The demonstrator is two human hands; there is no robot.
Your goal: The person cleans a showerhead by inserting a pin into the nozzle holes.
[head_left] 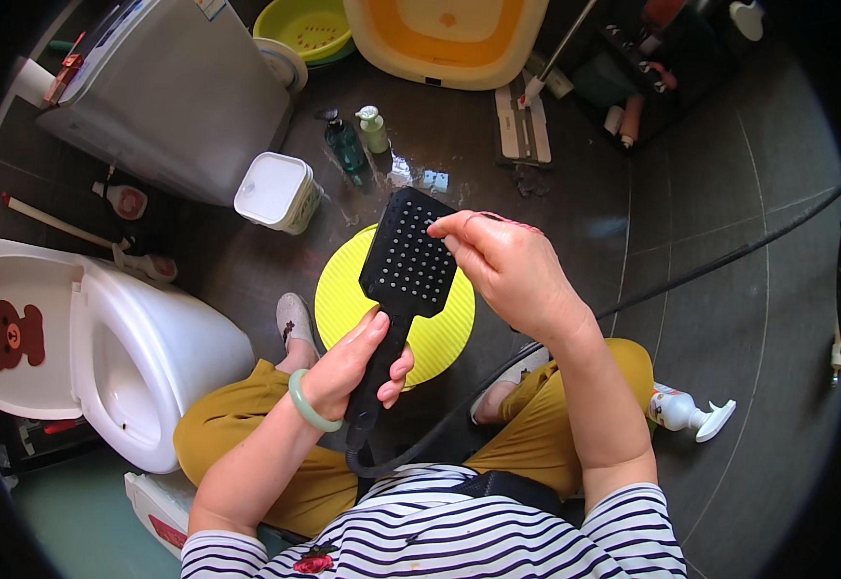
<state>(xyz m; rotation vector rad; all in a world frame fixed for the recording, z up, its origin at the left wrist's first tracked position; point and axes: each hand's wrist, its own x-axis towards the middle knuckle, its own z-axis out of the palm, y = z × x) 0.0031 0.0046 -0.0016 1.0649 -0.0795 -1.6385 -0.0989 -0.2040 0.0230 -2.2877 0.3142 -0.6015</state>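
Shower head [389,270], left hand [346,372] fingers clasping its handle [396,340], right hand [515,265] bent over its nozzles [409,253], fingers pinched together

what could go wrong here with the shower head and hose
Only the left grip seems to bear the weight of the shower head; if that slips, the shower head could fall onto the round yellow object below. The black hose runs close to the right shoe and might snag it. Shiny patches by the pump bottles may be wet, so perhaps slippery.
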